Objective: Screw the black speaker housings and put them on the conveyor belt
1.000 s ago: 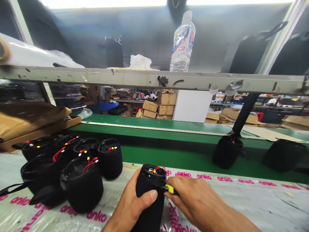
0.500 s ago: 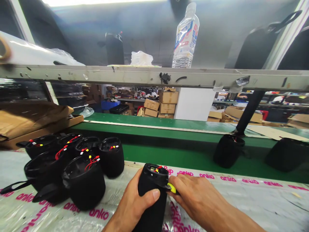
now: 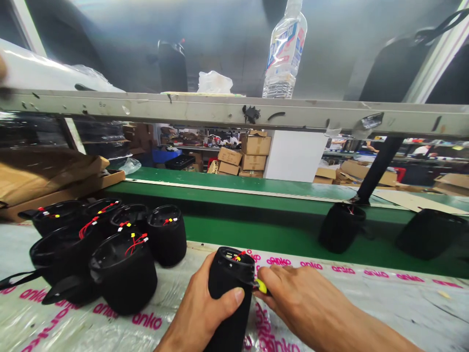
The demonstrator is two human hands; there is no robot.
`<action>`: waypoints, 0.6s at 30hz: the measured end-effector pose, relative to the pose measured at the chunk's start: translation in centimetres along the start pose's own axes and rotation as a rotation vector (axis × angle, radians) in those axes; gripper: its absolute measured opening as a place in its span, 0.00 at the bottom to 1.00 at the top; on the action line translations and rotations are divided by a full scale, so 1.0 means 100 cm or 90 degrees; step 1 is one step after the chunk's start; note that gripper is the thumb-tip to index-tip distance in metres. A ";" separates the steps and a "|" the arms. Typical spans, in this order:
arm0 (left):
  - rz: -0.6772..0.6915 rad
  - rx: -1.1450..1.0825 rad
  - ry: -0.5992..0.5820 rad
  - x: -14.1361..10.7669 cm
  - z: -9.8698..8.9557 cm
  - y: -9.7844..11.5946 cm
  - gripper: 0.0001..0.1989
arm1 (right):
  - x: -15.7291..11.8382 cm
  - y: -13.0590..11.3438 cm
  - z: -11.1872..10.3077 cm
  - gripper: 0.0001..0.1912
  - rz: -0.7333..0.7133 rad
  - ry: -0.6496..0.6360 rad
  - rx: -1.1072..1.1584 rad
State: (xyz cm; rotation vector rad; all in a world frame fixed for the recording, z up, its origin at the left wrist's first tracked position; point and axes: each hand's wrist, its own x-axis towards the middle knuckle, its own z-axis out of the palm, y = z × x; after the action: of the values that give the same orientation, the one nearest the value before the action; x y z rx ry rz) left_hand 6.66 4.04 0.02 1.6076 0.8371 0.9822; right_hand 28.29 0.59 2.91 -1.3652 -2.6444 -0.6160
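My left hand [image 3: 207, 303] is wrapped round a black fabric-covered speaker housing [image 3: 230, 318], its thumb lying across the front. The housing stands a little tilted, its open top showing red wires with small yellow and red connectors. In my right hand [image 3: 293, 298] is a small yellow-handled tool [image 3: 261, 285], mostly covered by the fingers. The tool's short metal end meets the right side of the housing's rim; its exact tip is hidden. To the left, several similar black housings [image 3: 126, 276] stand in a group, red wires and white and yellow plugs sticking out of their tops.
A plastic sheet with pink lettering [image 3: 146, 320] covers the bench. Behind it runs a green conveyor belt [image 3: 220, 225] carrying two black housings [image 3: 342, 227] at the right. Overhead, a metal shelf [image 3: 205, 108] holds a water bottle [image 3: 286, 54]. A cardboard tray [image 3: 110, 181] sits at the left.
The camera view has shifted slightly, so the shelf and the group of housings sit a little higher and farther left. Both hands keep their grips, with the tool still at the rim.
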 end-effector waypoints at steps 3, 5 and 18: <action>0.008 0.006 0.014 0.000 0.001 -0.002 0.26 | 0.005 -0.001 -0.004 0.15 -0.009 0.014 -0.057; 0.007 0.014 0.017 -0.001 0.001 -0.002 0.26 | 0.007 -0.002 -0.006 0.16 -0.019 0.013 -0.085; -0.012 0.047 0.047 0.001 0.001 -0.001 0.29 | 0.010 -0.005 -0.015 0.15 -0.056 -0.072 -0.114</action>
State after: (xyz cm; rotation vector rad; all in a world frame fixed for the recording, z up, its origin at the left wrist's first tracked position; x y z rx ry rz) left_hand 6.79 4.08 -0.07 1.6312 0.9459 1.0129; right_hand 27.14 0.43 4.41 -1.3716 -2.8119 -0.8277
